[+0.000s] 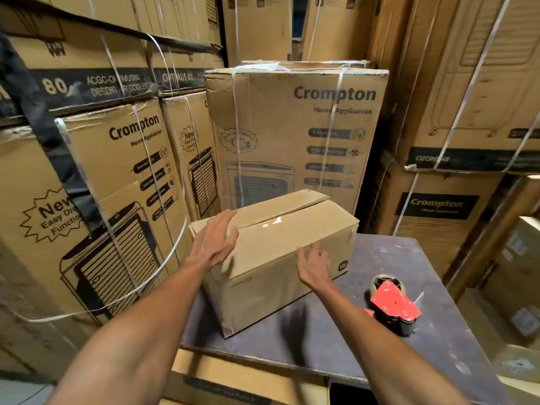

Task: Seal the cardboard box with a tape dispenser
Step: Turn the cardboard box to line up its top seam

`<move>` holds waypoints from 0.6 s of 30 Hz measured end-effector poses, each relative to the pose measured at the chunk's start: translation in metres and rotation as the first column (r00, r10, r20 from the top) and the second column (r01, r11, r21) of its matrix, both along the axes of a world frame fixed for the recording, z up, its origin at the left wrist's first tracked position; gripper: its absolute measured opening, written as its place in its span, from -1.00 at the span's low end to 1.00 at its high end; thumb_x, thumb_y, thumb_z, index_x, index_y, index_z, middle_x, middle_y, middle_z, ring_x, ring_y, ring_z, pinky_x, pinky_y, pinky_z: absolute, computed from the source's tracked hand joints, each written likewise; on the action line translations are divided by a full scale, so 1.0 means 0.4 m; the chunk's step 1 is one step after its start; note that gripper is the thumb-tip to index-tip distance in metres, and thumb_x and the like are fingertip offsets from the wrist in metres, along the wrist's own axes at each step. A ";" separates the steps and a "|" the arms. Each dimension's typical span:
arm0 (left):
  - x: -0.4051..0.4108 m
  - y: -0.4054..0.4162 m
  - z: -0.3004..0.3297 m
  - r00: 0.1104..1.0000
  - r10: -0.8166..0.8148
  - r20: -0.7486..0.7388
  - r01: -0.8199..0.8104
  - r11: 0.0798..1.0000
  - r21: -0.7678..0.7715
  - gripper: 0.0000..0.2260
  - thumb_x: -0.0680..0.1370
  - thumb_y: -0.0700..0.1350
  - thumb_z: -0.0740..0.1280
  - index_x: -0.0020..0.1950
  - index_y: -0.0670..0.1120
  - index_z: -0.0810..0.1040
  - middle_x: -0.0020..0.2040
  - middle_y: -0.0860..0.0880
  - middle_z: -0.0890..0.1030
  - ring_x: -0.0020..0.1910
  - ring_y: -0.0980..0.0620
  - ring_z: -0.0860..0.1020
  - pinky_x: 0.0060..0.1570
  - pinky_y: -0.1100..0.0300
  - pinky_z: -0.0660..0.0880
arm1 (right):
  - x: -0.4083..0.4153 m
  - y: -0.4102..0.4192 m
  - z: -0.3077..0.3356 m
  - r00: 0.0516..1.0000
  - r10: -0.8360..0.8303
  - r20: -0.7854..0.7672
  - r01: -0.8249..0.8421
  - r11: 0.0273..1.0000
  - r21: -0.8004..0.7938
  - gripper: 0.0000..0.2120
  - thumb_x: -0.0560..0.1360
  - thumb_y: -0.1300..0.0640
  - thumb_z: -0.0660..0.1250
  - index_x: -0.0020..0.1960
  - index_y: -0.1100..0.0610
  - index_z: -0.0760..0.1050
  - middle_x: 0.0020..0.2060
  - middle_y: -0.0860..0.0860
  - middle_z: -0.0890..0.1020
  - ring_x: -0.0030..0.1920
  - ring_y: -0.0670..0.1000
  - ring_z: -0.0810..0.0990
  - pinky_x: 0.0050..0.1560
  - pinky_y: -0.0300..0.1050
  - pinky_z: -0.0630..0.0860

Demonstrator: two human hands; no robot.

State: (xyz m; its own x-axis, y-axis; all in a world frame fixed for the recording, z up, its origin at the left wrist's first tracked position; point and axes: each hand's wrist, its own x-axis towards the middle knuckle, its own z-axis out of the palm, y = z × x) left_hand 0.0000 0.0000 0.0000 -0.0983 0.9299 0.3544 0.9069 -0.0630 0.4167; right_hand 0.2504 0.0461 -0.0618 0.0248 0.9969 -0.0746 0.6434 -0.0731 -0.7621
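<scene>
Item: worktable (pixel 380 355), dark, scuffed. Item: cardboard box (pixel 280 258), on the table at my twelve o'clock, flaps folded down, seam untaped, running ten to four. Item: my left hand (pixel 214 242), fingers straight, pressing the near flap. Item: my right hand (pixel 314 267), fingers loose, empty, against the box front. Item: tape dispenser (pixel 394 305), red, lying at four o'clock from my right hand, the nearer one.

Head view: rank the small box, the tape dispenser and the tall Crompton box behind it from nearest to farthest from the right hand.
From the right hand:
1. Small box, just left, at its fingertips.
2. Tape dispenser, to the right on the table.
3. Tall Crompton box, behind the small box.
</scene>
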 end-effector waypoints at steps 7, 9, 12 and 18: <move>-0.064 0.093 -0.039 0.999 0.045 -0.023 -0.047 0.990 -0.132 -0.48 0.60 0.17 0.03 0.52 0.02 0.32 0.48 -0.06 0.43 0.44 -0.03 0.39 0.45 -0.12 0.33 | -0.051 0.075 -0.036 0.984 -0.167 -0.060 0.156 0.975 -0.155 -0.03 0.59 -0.41 0.09 0.68 0.21 -0.17 0.58 0.37 0.18 0.56 0.36 0.24 0.49 0.24 0.25; -0.077 0.122 -0.040 0.998 0.045 -0.048 -0.053 0.984 -0.171 -0.48 0.62 0.14 0.06 0.55 0.00 0.31 0.54 -0.09 0.36 0.50 -0.06 0.32 0.50 -0.11 0.26 | -0.064 0.093 -0.045 0.978 -0.186 -0.097 0.169 0.972 -0.164 0.00 0.58 -0.42 0.12 0.68 0.21 -0.21 0.57 0.37 0.19 0.55 0.36 0.27 0.47 0.24 0.28; -0.095 0.177 -0.033 0.996 0.053 -0.077 -0.068 0.975 -0.212 -0.52 0.66 0.05 0.12 0.58 -0.05 0.26 0.61 -0.12 0.22 0.57 -0.11 0.21 0.53 -0.15 0.18 | -0.083 0.106 -0.053 0.963 -0.224 -0.151 0.199 0.966 -0.168 0.08 0.54 -0.42 0.22 0.67 0.19 -0.27 0.56 0.35 0.19 0.51 0.37 0.32 0.43 0.24 0.33; -0.177 0.286 -0.058 0.994 0.074 -0.078 -0.094 0.949 -0.301 -0.49 0.68 0.09 0.07 0.60 -0.07 0.23 0.62 -0.16 0.18 0.59 -0.14 0.15 0.55 -0.12 0.11 | -0.122 0.118 -0.082 0.943 -0.264 -0.203 0.234 0.959 -0.158 0.13 0.52 -0.40 0.29 0.66 0.08 -0.39 0.50 0.29 0.20 0.40 0.39 0.44 0.37 0.19 0.39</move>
